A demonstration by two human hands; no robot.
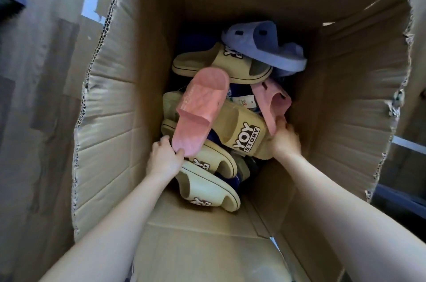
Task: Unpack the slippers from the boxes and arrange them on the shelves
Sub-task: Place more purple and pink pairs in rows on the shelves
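- The left hand [166, 158] is pinching the heel end of a soft pink rubber slipper [200, 111], with its fingers curled round the edge.
- The right hand [284, 137] is gripping the second pink slipper [275, 102], which is standing on its side near the right wall.
- Both pink slippers are sitting on top of the pile, deep inside the tall brown cardboard box [119, 102].
- Tan foam slippers [244, 134] marked "YOY STORY" are lying under them, and a pale blue slipper [265, 48] is resting at the far end.
- A small white tag [244, 102] is poking out between the pink ones.
- I think the best way is lifting both straight up, slowly, so they are not dragging the tan ones or catching the tag.
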